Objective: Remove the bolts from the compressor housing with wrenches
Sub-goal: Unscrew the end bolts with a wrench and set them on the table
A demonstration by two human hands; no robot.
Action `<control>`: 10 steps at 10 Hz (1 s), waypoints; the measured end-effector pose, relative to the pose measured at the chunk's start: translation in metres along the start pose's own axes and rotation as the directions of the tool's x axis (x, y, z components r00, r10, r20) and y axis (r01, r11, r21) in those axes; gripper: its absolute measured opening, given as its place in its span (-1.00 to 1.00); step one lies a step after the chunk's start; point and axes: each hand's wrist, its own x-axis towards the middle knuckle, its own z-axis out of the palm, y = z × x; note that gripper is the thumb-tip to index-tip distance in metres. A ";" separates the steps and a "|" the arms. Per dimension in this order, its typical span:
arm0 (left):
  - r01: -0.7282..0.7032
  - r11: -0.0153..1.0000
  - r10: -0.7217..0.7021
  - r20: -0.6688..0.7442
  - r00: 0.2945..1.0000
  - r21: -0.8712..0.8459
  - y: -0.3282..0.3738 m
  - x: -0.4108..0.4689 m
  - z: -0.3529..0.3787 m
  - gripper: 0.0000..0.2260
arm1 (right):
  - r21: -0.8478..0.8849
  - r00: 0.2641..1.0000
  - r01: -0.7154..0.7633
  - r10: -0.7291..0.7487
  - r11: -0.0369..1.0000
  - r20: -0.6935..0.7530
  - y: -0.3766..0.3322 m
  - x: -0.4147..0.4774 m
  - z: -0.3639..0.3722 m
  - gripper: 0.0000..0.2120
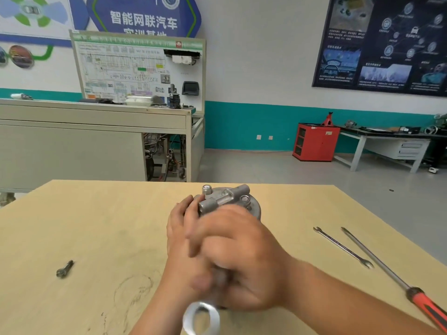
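Shiny ring-ended wrench (201, 319) sits gripped in right hand (244, 259); left hand (181, 228) clasps rounded grey metal housing (229, 199).

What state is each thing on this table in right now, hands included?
left hand: holds the compressor housing by its side.
right hand: grips the wrench, blurred.
compressor housing: standing on the table.
wrench: held, ring end toward the camera.
second wrench: lying loose on the table.
screwdriver: lying beside it, untouched.
bolt: lying loose, left of the hands.
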 end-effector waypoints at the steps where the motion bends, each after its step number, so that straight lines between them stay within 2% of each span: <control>1: 0.330 0.712 -0.591 0.275 0.758 0.620 -0.038 -0.008 -0.033 -0.31 | 0.289 0.945 -0.086 0.170 0.954 -0.280 0.002 -0.045 -0.014 -0.66; 2: 0.396 0.685 -0.647 0.261 0.716 0.611 -0.029 0.004 -0.024 -0.13 | 0.664 0.717 -0.137 0.536 0.735 -0.446 0.013 -0.062 -0.028 -0.59; 3: 0.388 0.682 -0.651 0.271 0.709 0.620 -0.024 0.005 -0.023 -0.11 | 0.882 0.331 -0.037 0.838 0.471 -0.433 0.045 -0.059 -0.039 -0.54; 4: 0.384 0.673 -0.657 0.273 0.703 0.632 -0.024 0.007 -0.025 -0.13 | 0.932 0.045 -0.217 0.956 0.291 -0.289 0.088 -0.045 -0.046 -0.71; 5: 0.390 0.670 -0.671 0.288 0.683 0.632 -0.023 0.007 -0.024 -0.14 | 0.730 -0.049 -0.681 0.990 0.064 -0.133 0.125 -0.033 -0.053 -0.78; 6: 0.399 0.654 -0.684 0.276 0.676 0.643 -0.023 0.007 -0.024 -0.13 | 0.634 0.022 -0.772 0.994 -0.053 0.110 0.144 -0.020 -0.061 -0.74; 7: 0.399 0.641 -0.692 0.268 0.670 0.656 -0.021 0.008 -0.023 -0.11 | 0.699 0.095 -0.710 0.970 -0.092 0.224 0.146 -0.006 -0.068 -0.69; 8: 0.397 0.634 -0.698 0.271 0.663 0.664 -0.020 0.010 -0.023 -0.09 | 0.772 0.155 -0.631 0.964 -0.072 0.217 0.145 -0.001 -0.070 -0.66; 9: 0.388 0.623 -0.704 0.270 0.657 0.679 -0.018 0.011 -0.023 -0.10 | 0.861 0.162 -0.502 0.969 -0.083 0.188 0.142 -0.004 -0.068 -0.64; 10: 0.383 0.615 -0.711 0.276 0.647 0.689 -0.014 0.013 -0.022 -0.11 | 0.929 0.139 -0.358 0.979 -0.088 0.146 0.140 -0.008 -0.068 -0.63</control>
